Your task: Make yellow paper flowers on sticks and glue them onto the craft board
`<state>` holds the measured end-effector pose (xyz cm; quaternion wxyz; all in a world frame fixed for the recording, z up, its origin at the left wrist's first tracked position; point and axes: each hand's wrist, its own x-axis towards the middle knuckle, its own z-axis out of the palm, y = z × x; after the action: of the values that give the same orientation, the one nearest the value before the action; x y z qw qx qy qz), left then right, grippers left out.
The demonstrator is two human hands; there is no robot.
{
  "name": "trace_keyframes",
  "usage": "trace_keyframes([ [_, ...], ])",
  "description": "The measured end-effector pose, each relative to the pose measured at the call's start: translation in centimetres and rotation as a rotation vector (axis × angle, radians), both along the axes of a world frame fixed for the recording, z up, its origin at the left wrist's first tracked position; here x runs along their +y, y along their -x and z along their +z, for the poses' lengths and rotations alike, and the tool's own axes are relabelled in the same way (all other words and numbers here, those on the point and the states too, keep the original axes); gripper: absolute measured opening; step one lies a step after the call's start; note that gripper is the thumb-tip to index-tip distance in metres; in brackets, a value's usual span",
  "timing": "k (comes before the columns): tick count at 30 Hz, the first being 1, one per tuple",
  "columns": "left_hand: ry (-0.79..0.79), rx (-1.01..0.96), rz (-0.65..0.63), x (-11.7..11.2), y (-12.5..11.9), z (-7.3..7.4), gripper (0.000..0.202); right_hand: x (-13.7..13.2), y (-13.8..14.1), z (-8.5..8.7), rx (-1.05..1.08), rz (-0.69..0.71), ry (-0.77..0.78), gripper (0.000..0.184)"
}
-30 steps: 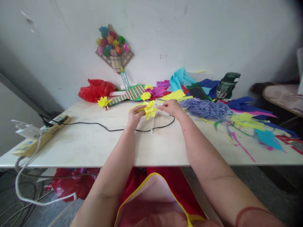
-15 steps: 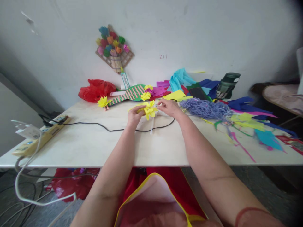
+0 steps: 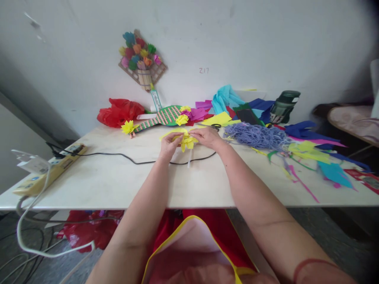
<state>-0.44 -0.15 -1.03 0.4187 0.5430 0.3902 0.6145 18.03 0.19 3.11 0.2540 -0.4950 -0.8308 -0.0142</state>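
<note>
The left hand (image 3: 170, 146) and right hand (image 3: 209, 138) pinch a yellow, petalled paper flower (image 3: 187, 143) from opposite sides, probably steadying it.

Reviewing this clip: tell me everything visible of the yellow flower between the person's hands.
The yellow flower looks papery, with several thin, pointed petals spreading unevenly, some drooping toward the viewer. The left hand holds its left side; the right hand pinches its upper right. Fingers partly hide it, and whether it touches the table is unclear.
</note>
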Motion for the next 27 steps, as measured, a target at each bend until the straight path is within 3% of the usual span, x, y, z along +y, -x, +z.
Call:
trace_keyframes([
  [4,0.010,0.001,0.050,0.16,-0.25,-0.02,0.049,0.16,0.21,-0.30,-0.030,0.009,-0.035,0.031],
  [10,0.056,0.008,0.029,0.16,-0.01,0.03,0.056,-0.24,0.33,0.03,-0.115,0.003,-0.060,0.031],
  [21,0.074,-0.023,-0.018,0.09,0.14,0.04,0.055,-0.18,0.29,-0.04,-0.115,0.028,-0.086,0.034],
  [27,0.107,-0.073,0.025,0.39,0.22,-0.12,0.054,-0.48,-0.16,0.18,-0.114,-0.011,-0.099,0.036],
])
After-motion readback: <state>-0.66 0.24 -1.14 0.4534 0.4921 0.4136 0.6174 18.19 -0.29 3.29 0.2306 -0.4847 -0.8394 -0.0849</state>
